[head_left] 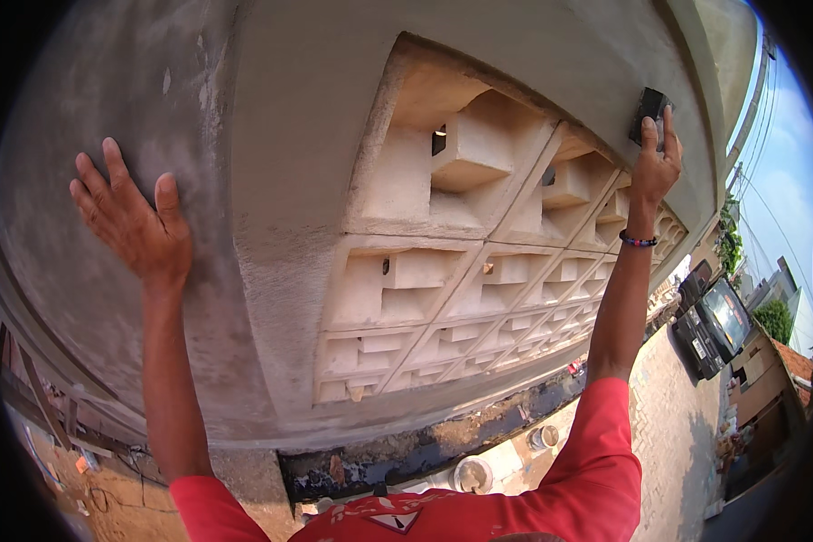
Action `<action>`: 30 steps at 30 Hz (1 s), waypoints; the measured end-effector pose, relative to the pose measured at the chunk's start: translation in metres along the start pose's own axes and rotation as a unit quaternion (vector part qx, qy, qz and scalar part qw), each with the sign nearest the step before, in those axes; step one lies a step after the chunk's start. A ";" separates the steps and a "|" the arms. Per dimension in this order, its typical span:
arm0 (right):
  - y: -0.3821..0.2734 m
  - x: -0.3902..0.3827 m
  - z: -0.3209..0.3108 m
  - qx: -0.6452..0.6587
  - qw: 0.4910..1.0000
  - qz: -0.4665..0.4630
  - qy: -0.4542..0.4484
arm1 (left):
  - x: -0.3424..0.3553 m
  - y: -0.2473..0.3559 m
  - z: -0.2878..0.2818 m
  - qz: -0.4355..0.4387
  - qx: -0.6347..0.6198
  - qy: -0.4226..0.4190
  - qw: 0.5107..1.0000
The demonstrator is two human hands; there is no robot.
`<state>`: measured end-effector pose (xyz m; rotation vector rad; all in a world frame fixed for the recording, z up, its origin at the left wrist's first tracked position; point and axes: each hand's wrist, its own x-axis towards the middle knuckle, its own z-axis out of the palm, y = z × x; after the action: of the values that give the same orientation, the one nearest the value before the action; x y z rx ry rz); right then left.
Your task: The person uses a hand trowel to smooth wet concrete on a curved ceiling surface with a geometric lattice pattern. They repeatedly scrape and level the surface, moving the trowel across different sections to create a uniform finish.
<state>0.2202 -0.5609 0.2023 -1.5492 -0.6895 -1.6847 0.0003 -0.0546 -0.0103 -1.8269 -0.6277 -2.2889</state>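
My left hand (pixel 143 226) is stretched up toward the dark grey plaster wall (pixel 54 235) at the left, fingers spread and palm toward the surface. It holds nothing. High at the right, my right hand (pixel 657 172) grips a small black block (pixel 648 110), which lies against the smooth grey plaster (pixel 560 45) above the openings. The block looks like a sponge or sanding block; its exact kind cannot be made out. Between my arms, cream-coloured ventilation blocks (pixel 479 149) sit in rows in a recess of the wall. A dark beaded bracelet (pixel 638 239) circles my right wrist.
Below the wall runs a dark trench-like strip (pixel 379 461), with buckets (pixel 472 474) beside it. Wooden planks (pixel 50 397) stand at the lower left. A dark vehicle (pixel 709 330) is parked on the paved lane (pixel 664 425) at the right, with buildings and overhead wires beyond.
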 end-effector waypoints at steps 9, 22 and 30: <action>-0.084 -0.059 0.035 -0.069 0.974 -0.214 -0.012 | -0.001 0.001 -0.001 -0.013 -0.001 0.008 1.000; -0.148 -0.053 0.068 -0.023 0.961 -0.273 -0.021 | 0.000 0.002 0.000 -0.023 -0.009 0.008 1.000; -0.110 -0.046 0.046 -0.017 0.988 -0.155 0.002 | -0.004 0.008 0.004 -0.043 -0.011 -0.009 0.999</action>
<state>0.1592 -0.4525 0.1730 -1.5203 -0.9430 -1.9343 0.0081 -0.0606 -0.0114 -1.8676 -0.6993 -2.3446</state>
